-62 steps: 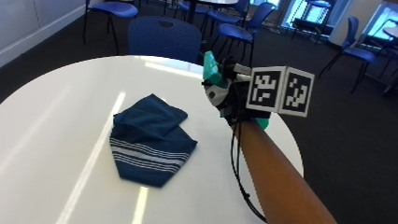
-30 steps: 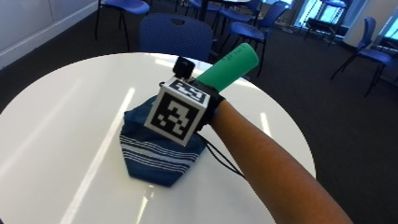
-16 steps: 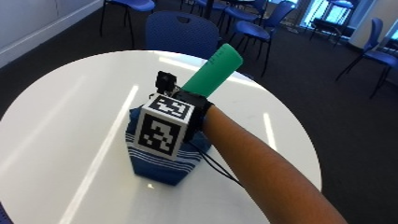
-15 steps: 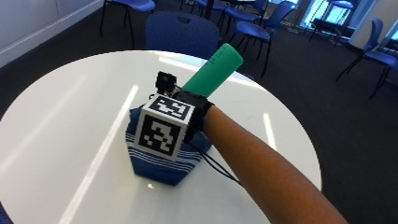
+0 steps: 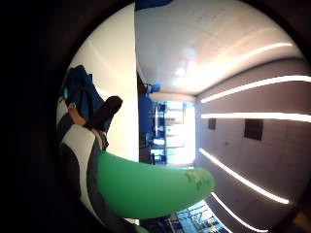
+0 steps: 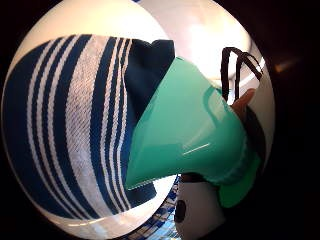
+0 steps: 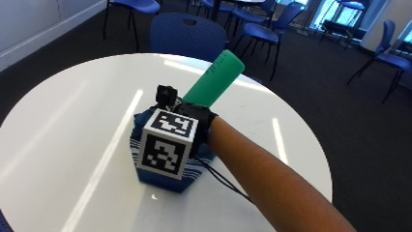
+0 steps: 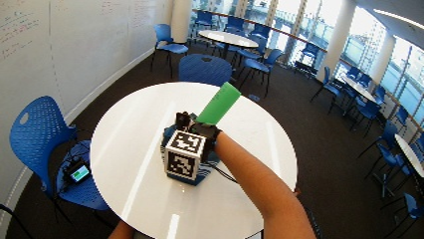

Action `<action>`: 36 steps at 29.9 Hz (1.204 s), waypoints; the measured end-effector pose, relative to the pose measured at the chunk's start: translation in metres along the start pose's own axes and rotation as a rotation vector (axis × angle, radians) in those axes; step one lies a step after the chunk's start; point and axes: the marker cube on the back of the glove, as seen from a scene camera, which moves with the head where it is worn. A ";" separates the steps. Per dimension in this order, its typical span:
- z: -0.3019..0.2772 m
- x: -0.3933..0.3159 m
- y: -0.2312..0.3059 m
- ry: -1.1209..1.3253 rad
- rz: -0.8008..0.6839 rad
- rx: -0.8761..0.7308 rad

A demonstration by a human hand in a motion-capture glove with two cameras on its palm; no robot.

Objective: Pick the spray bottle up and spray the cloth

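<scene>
A green spray bottle [image 7: 215, 79] is tilted, its body pointing up and away over the round white table [image 7: 64, 111]. My gloved right hand [image 7: 196, 116] grips it near the head, directly above the cloth. The cloth [image 7: 140, 142] is dark blue with white stripes and lies bunched on the table beneath the hand, partly hidden by it. In the thumb side palm view the bottle's green head [image 6: 185, 130] points down, close over the striped cloth [image 6: 65, 125]. The little finger side palm view shows the bottle's body [image 5: 146, 189] and a bit of cloth [image 5: 80, 92].
A blue chair [image 7: 186, 31] stands just beyond the table's far edge, with more chairs and tables behind it. Another blue chair [image 8: 40, 129] stands at the table's left side. Bare tabletop surrounds the cloth.
The hand has carried the bottle from beside the cloth's right edge to over the cloth and tipped its body upward. In the last half second it has barely moved.
</scene>
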 end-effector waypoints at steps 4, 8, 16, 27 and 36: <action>-0.002 0.003 -0.002 -0.036 0.049 0.003; -0.008 0.012 -0.008 -0.079 0.103 0.022; -0.031 0.042 -0.030 -0.280 0.302 0.137; -0.064 0.096 -0.047 -0.974 0.830 0.458; -0.052 0.110 -0.066 -1.551 1.121 0.681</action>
